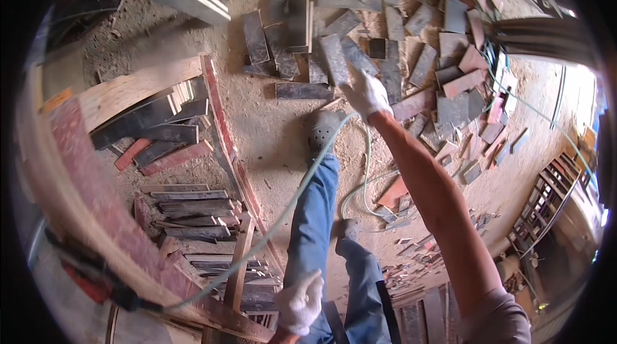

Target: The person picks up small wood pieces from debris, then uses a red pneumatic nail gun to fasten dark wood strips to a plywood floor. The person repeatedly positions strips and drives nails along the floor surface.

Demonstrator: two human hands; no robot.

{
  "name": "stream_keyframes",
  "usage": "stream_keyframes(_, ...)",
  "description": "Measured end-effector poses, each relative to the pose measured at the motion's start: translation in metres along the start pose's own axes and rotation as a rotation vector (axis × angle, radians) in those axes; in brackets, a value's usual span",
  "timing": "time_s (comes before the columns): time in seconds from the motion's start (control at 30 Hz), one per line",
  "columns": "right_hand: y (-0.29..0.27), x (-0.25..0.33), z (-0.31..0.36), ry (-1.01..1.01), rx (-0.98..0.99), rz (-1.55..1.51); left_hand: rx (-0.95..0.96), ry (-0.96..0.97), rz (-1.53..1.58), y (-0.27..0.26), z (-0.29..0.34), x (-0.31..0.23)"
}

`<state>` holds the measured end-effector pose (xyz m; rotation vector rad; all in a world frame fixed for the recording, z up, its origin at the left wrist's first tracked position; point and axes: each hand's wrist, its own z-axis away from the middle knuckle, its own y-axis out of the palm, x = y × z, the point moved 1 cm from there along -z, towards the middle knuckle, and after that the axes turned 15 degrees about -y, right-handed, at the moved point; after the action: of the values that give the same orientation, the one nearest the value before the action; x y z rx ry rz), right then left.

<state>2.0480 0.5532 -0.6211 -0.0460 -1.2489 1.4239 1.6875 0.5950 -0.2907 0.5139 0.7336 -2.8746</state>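
My right hand [369, 95], in a white work glove, reaches out over the scattered boards. Its thumb and fingers are apart at the near end of a short dark board [333, 59]; contact is hard to make out, and no board looks lifted. My left hand [299, 303], also in a white glove, hangs beside my left thigh with fingers loosely bent and nothing visible in it. Another dark board [303, 91] lies flat just ahead of my grey shoe [323, 131]. More short boards [389, 71] lie loose around the right hand.
At left, a wooden frame [222, 113] borders stacked boards [193, 206]. A black and red power tool [90, 280] rests on the wooden edge. Its pale green hose [257, 244] crosses before my legs and loops on the dusty floor. Small offcuts [411, 254] lie at right.
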Motion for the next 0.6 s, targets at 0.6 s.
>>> stream_keyframes(0.6, -0.099, 0.150, 0.113, -0.759, 0.566, 0.037, -0.187, -0.091, 0.040, -0.011, 0.004, -0.021)
